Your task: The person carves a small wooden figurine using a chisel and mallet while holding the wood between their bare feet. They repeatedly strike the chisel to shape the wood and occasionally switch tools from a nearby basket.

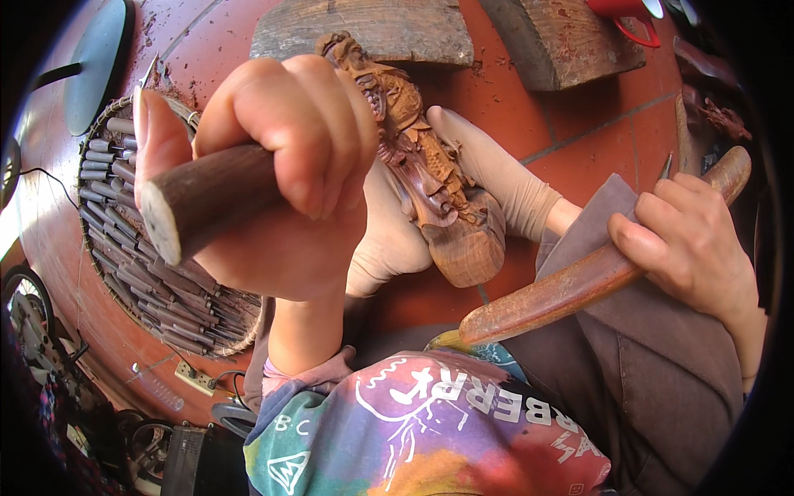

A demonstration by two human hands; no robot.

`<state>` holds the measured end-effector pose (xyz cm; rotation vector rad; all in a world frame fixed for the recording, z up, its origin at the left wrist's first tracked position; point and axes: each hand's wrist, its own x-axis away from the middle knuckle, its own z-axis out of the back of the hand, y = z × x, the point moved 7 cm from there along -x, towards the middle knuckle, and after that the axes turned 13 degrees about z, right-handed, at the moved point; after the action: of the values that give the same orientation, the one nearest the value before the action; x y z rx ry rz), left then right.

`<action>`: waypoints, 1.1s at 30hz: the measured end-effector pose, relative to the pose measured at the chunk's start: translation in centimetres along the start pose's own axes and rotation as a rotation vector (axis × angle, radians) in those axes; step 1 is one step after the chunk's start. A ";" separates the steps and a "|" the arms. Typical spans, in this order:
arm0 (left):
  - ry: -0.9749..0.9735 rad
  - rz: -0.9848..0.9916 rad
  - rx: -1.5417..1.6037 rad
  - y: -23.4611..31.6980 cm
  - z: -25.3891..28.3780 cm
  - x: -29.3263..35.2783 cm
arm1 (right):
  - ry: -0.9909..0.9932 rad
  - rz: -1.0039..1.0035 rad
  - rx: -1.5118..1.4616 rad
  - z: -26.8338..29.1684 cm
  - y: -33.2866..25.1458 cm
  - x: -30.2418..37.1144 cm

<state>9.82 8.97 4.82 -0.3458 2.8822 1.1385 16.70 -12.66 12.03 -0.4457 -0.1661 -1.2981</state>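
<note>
My left hand (285, 165), raised close in front of me, is closed around a thick, dark wooden tool handle (217, 198) with a pale round end. Whatever the handle carries is hidden by the fingers. My right hand (691, 240) grips a long, curved wooden club (562, 293) that lies slanting over my lap. Beside its knuckles a thin metal tip (667, 165) sticks up; what it belongs to I cannot tell. Between my feet rests a carved wooden figure (430, 149), its uncarved base (467, 244) toward me and its head away. Neither hand touches the figure.
On the left a round basket (93, 240) holds many dark-handled carving tools (157, 273). Wooden blocks (397, 33) (562, 41) lie on the red tiled floor (579, 157) beyond the figure. A red mug (628, 12) stands far right. A power strip (194, 378) lies near the basket.
</note>
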 end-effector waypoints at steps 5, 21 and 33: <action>-0.023 0.028 -0.010 0.2 0.1 -0.1 | -0.003 -0.004 0.003 -0.1 0.1 0.0; -0.017 0.033 -0.004 -0.1 0.5 -0.2 | -0.035 -0.031 0.010 -0.2 0.1 0.1; 0.031 -0.003 0.071 -0.4 1.6 -0.7 | 0.032 -0.071 -0.218 -0.5 1.8 0.6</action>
<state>10.50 9.87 3.46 -0.3687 2.9383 1.0365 18.51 -12.98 11.42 -0.6093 -0.0132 -1.3984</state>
